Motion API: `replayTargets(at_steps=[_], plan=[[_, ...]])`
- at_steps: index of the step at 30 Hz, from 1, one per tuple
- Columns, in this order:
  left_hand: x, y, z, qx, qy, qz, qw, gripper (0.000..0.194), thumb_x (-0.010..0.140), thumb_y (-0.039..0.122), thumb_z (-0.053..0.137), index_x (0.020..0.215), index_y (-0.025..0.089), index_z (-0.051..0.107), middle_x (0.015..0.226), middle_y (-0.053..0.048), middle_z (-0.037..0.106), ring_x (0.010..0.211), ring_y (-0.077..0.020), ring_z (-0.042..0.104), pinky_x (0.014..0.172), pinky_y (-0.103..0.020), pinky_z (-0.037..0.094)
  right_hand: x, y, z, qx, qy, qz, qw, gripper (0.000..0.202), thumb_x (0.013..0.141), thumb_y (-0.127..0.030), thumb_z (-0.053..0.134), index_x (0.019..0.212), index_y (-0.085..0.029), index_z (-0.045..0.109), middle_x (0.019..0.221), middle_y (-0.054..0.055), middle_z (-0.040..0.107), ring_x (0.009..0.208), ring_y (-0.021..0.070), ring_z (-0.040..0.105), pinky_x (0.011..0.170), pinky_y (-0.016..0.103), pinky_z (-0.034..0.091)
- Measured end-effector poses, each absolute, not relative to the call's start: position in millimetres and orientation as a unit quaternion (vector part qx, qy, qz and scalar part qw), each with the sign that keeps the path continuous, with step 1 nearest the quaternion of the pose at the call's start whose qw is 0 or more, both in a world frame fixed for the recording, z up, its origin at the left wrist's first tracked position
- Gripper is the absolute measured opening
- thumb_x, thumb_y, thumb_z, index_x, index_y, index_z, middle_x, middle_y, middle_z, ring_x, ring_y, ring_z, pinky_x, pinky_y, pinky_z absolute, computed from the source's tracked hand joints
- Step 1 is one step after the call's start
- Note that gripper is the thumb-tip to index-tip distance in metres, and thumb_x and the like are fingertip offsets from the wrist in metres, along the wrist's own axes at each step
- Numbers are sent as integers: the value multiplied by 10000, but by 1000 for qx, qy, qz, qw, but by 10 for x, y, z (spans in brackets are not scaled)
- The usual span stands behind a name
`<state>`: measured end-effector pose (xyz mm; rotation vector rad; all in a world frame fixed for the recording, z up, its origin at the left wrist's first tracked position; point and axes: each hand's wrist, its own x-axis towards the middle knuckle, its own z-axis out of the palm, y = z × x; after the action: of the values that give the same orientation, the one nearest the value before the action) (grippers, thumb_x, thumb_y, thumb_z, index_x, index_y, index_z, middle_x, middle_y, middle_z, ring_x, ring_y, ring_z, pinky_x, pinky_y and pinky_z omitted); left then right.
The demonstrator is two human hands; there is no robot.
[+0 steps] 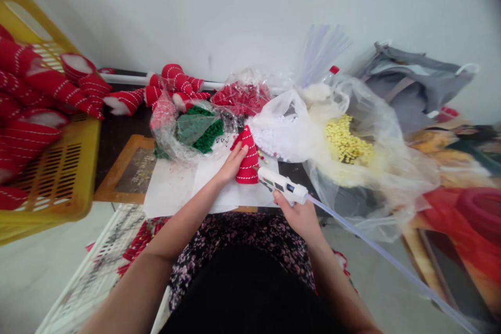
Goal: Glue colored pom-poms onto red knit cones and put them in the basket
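A red fabric cone with white stitched lines [248, 159] lies on white paper [172, 182] at the table's front edge, its tip pointing away from me. My left hand [231, 164] grips the cone from its left side, fingers over the cloth. In my right hand [299, 216] is a white hot glue gun [284, 186], its nozzle close to the cone's lower right edge. Whether the nozzle touches the cloth, I cannot tell. A long clear glue stick [364, 237] trails from the gun's back toward the lower right. A few tiny coloured balls lie just right of the cone.
Bags of green pompoms [199, 129], red pompoms [242, 98], white pompoms [270, 138] and yellow pompoms [346, 141] line the table's back. A yellow basket [84, 167] of red striped pieces stands left. Glue sticks [323, 52] rise behind; a grey bag [415, 81] sits right.
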<state>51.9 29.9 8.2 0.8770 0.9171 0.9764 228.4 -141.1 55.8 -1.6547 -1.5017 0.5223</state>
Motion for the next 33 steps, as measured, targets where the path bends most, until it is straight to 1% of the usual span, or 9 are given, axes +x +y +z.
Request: replayTargets(at_steps=[3, 6, 8, 12, 17, 20, 24, 28, 33], plan=[[529, 270, 135, 393, 415, 431, 698, 525, 912, 491, 772, 1370, 243, 706, 1400, -106, 732, 1468, -384, 554, 1185, -475, 491, 2293, -1403, 491, -655, -598, 201, 415, 443, 967, -617, 609, 830, -227, 769, 765, 88, 803, 737, 276, 782, 762, 356, 646], [535, 254, 167, 381, 399, 433, 713, 493, 902, 479, 789, 1326, 237, 724, 1271, -98, 780, 1353, -389, 644, 1117, -476, 544, 2298, -1398, 477, -662, -590, 199, 417, 453, 961, -626, 608, 842, -220, 771, 756, 91, 803, 708, 275, 777, 735, 358, 648], [536, 259, 162, 377, 392, 443, 712, 482, 895, 470, 800, 1311, 238, 729, 1249, -94, 785, 1314, -379, 668, 1102, -467, 556, 2306, -1405, 499, -663, -594, 203, 408, 452, 960, -623, 606, 864, -216, 776, 770, 98, 810, 725, 286, 785, 733, 366, 650], [527, 292, 132, 371, 399, 456, 704, 480, 910, 467, 782, 1338, 261, 708, 1290, -79, 774, 1236, -330, 716, 1077, -445, 576, 2349, -1450, 544, -671, -595, 191, 399, 410, 947, -595, 638, 887, -218, 786, 843, 117, 827, 817, 315, 799, 739, 382, 649], [515, 305, 143, 340, 388, 442, 734, 493, 931, 520, 740, 1326, 228, 696, 1208, -96, 800, 1066, -297, 776, 967, -425, 627, 2408, -1462, 543, -661, -557, 239, 442, 388, 990, -538, 618, 838, -221, 782, 908, 108, 830, 871, 280, 781, 792, 362, 637], [508, 304, 157, 312, 373, 429, 761, 510, 912, 545, 753, 1281, 195, 707, 1147, -110, 811, 1051, -304, 782, 969, -435, 628, 2420, -1405, 547, -635, -550, 289, 458, 441, 1014, -533, 575, 774, -215, 766, 861, 100, 813, 811, 252, 748, 732, 335, 622], [498, 300, 177, 294, 353, 428, 778, 544, 884, 549, 782, 1281, 183, 706, 1125, -104, 814, 1108, -311, 771, 1011, -440, 613, 2399, -1337, 539, -617, -547, 319, 467, 485, 1012, -561, 564, 723, -210, 732, 770, 91, 776, 731, 229, 700, 639, 305, 581], [499, 281, 205, 303, 340, 430, 780, 544, 873, 536, 794, 1286, 193, 706, 1120, -99, 814, 1154, -320, 758, 1023, -439, 606, 2368, -1326, 500, -620, -533, 333, 470, 487, 1012, -577, 564, 730, -212, 718, 755, 88, 762, 720, 224, 687, 622, 299, 568], [509, 274, 201, 306, 330, 430, 782, 556, 877, 535, 788, 1302, 188, 693, 1141, -102, 811, 1128, -316, 767, 1002, -437, 614, 2374, -1319, 490, -617, -542, 330, 466, 477, 1018, -557, 565, 718, -209, 694, 710, 72, 749, 638, 201, 663, 637, 308, 577]])
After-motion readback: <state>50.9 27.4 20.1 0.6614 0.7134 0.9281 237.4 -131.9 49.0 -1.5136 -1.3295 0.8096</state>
